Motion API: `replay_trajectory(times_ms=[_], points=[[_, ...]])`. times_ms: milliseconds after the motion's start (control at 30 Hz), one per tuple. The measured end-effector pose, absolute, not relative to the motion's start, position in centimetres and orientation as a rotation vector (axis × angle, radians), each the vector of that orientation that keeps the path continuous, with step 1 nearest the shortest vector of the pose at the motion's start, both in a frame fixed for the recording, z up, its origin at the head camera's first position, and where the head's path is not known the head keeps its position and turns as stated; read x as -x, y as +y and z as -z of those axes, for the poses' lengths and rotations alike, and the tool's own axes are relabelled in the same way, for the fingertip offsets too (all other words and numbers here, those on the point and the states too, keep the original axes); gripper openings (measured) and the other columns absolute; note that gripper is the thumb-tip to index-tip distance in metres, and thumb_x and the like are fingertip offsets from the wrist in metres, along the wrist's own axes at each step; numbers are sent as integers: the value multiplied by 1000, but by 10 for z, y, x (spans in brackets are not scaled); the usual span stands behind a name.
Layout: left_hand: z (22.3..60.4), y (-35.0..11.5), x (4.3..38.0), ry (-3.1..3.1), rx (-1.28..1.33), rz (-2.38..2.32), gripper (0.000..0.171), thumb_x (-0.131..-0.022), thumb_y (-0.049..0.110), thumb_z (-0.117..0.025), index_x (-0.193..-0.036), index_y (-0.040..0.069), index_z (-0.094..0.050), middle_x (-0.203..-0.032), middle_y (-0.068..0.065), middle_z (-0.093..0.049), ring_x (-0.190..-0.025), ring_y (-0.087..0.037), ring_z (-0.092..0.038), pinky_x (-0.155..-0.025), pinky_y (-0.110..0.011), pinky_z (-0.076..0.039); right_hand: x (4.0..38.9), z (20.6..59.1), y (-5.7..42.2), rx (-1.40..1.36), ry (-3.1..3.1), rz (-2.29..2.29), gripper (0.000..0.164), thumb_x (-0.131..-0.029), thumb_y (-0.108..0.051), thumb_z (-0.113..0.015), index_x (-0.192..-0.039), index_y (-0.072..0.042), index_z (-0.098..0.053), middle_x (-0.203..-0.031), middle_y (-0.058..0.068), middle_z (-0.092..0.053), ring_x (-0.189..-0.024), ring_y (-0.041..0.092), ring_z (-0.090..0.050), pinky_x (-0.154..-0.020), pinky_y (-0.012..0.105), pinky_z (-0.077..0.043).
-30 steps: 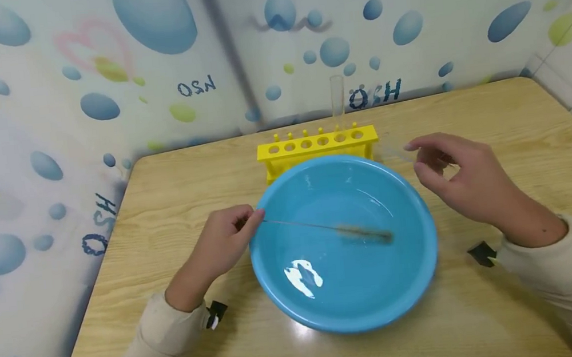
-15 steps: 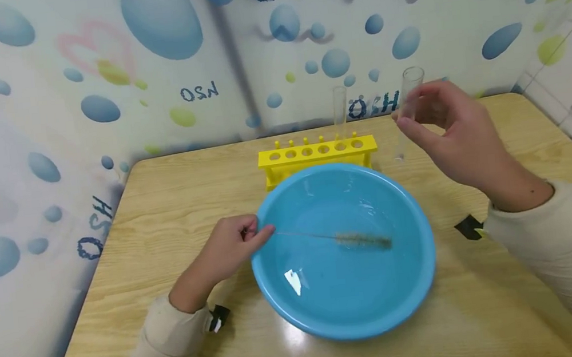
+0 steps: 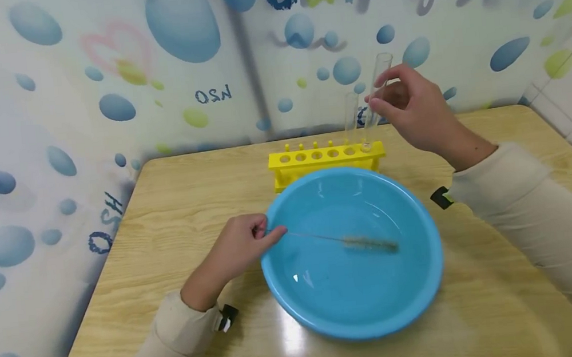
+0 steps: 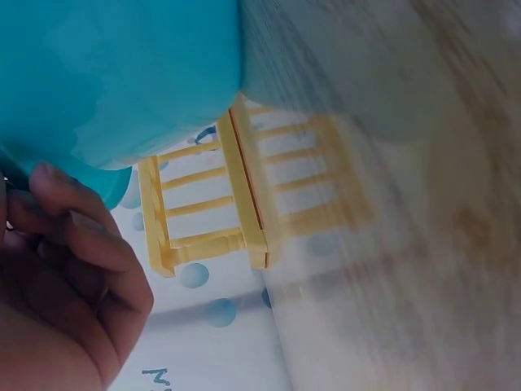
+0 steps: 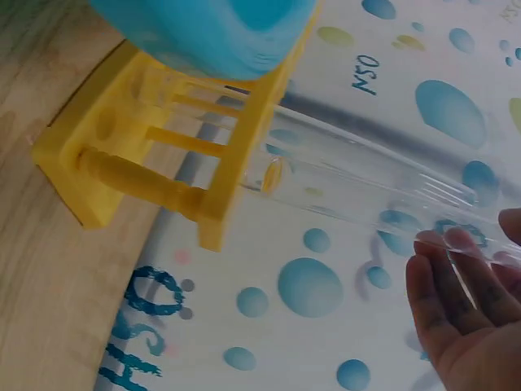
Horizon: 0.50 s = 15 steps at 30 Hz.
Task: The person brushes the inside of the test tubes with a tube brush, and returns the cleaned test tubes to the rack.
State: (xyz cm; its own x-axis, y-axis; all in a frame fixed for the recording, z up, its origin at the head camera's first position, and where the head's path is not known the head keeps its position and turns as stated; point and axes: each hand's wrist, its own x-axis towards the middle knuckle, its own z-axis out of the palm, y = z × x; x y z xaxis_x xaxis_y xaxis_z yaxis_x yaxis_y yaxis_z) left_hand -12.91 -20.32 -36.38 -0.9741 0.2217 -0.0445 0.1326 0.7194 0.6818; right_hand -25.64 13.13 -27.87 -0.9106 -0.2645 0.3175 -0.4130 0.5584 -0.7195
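Observation:
My right hand (image 3: 411,110) pinches a clear glass test tube (image 3: 371,127) near its upper part, slightly tilted. Its rounded bottom is right at the rightmost hole of the yellow test tube rack (image 3: 326,161). In the right wrist view, the held tube (image 5: 334,199) lines up with the rack's end hole. Another test tube (image 3: 350,115) stands in the neighbouring hole. My left hand (image 3: 240,245), at the left rim of the blue basin (image 3: 358,332), pinches the thin wire handle of a test tube brush (image 3: 370,243). The brush's bristles lie over the basin's inside.
The basin stands in front of the rack on a wooden table (image 3: 163,196), hiding part of the rack's lower front. Behind the table rises a wall (image 3: 156,122) printed with blue and green spots.
My right hand has lifted the test tube from beside the rack, turned it upright and carried it left over the end hole. The left hand keeps hold of the brush.

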Motion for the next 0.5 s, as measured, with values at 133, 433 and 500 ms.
replay_trajectory(times_ms=[133, 433, 500], points=[[366, -199, 133, 2792, -293, -1110, 50, -93, 39, -70, -63, 15, -38, -57, 4, -32, -52, -10, -39, -49, -19, -28, 262, 290, 132, -540, -2718, -1251, 38, -102, -33, -57, -130, -9, -48, -120, 11, -65, -109, 24, -65, -95, 39, -55], [364, -196, 133, 2792, -262, -1107, 50, -95, 40, -68, -63, 15, -39, -57, 3, -32, -52, -10, -40, -48, -19, -27, 269, 321, 134, -493, -2848, -1198, 35, -103, -28, -55, -130, -7, -46, -127, 16, -58, -117, 36, -63, -95, 53, -54], [362, -196, 132, 2833, -274, -1049, 50, -95, 41, -68, -63, 15, -40, -57, 4, -32, -51, -10, -39, -48, -19, -27, 271, 326, 133, -489, -2861, -1203, 37, -104, -29, -55, -132, -8, -45, -130, 17, -58, -119, 37, -62, -96, 53, -54]])
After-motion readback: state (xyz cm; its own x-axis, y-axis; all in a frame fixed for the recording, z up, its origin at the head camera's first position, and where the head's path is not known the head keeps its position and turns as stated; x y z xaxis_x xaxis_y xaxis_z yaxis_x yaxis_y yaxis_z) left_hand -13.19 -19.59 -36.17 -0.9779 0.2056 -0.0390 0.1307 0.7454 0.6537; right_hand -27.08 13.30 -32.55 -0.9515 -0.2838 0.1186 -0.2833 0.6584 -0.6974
